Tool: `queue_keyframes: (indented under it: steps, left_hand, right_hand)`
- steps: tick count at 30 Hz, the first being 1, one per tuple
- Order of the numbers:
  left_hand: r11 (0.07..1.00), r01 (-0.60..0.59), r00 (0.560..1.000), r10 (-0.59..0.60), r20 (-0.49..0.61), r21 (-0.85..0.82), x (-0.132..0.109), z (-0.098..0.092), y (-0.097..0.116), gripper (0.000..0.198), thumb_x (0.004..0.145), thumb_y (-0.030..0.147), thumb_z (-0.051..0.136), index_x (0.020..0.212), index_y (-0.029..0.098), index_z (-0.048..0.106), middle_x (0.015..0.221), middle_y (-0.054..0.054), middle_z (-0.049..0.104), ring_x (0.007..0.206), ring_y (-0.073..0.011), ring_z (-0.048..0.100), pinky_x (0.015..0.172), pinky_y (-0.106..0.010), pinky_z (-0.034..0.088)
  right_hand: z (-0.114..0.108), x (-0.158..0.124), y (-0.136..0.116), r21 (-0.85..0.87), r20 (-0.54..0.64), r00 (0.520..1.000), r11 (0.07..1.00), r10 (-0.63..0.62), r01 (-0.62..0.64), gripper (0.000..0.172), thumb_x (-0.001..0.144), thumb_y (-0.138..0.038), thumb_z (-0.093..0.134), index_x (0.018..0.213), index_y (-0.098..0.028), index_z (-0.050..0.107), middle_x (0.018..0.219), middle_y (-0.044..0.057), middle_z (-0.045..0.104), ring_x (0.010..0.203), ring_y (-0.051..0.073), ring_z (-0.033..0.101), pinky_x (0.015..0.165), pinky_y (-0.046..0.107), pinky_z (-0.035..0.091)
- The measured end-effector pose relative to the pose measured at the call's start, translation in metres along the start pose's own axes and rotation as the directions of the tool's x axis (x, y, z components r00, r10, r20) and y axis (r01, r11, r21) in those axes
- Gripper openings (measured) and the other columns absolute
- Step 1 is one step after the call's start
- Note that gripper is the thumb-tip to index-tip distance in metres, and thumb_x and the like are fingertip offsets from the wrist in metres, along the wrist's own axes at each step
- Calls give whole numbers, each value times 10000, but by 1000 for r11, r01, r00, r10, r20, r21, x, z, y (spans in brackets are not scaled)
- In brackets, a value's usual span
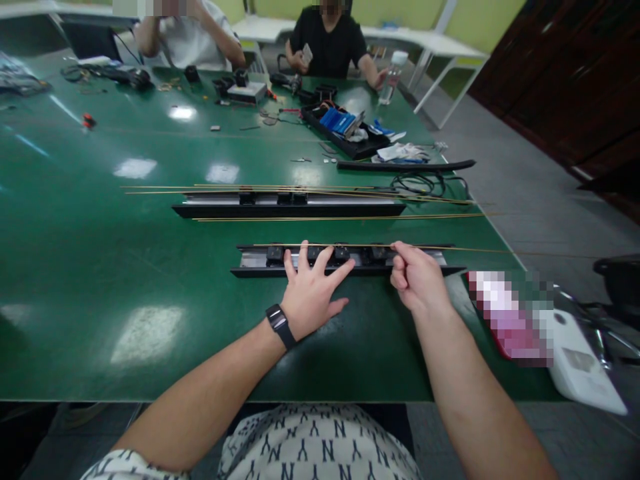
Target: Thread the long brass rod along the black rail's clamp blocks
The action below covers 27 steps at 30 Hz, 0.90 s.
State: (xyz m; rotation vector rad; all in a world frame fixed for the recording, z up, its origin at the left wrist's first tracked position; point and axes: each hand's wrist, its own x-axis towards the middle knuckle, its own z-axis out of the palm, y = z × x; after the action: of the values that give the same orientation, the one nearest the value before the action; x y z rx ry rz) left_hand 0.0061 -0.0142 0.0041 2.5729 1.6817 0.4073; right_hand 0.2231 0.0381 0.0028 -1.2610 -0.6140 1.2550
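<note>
A black-edged metal channel [253, 272] lies across the green table in front of me, with several black blocks [275, 253] inside it. My left hand [311, 297], a black band on its wrist, spreads its fingers over the channel, the fingertips on the channel and among the blocks. At the channel's right part, my right hand [420, 277] is closed, thumb and forefinger pinching a thin golden rod [480, 249]. The rod runs along the channel's far edge and sticks out well past the table's right side. My fingers hide the pinched spot.
A second channel [290, 211] lies farther away, with several golden rods around it. Behind it are a curved black strip [405, 166], coiled cable [420, 183] and a black tray [345, 137]. A white device [583, 367] sits at right. Two people sit opposite, near a bottle [393, 79].
</note>
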Motion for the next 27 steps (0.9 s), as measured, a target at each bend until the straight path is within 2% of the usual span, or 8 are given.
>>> queue_keyframes:
  steps: [7, 14, 27]
  left_hand:
    - [1000, 0, 1000, 0, -3, 2, 0, 0, 0, 767, 804, 507, 773, 1500, 446, 459, 1608, -65, 368, 1483, -537, 189, 1115, -819, 162]
    - [1000, 3, 1000, -3, 3, -1, 0, 0, 1, 770, 805, 500, 773, 1504, 446, 454, 1612, -67, 365, 1486, -537, 182, 1111, -823, 163]
    - [1000, 5, 1000, -5, 4, -3, 0, -1, 1, 763, 809, 495, 770, 1503, 447, 456, 1614, -65, 362, 1489, -532, 179, 1116, -818, 163]
  right_hand:
    - [2, 1, 1, -19, -41, 999, 1000, -1, 1, 219, 800, -295, 794, 764, -163, 624, 480, -71, 495, 266, 40, 341, 243, 154, 213]
    - [2, 0, 1, -9, -35, 999, 1000, 7, -8, 175, 838, -275, 747, 780, -158, 631, 482, -62, 503, 260, 44, 335, 243, 158, 209]
    - [2, -1, -1, -18, -22, 1000, 1000, 5, -6, 205, 782, -291, 788, 798, -168, 625, 491, -56, 528, 271, 45, 345, 247, 156, 222]
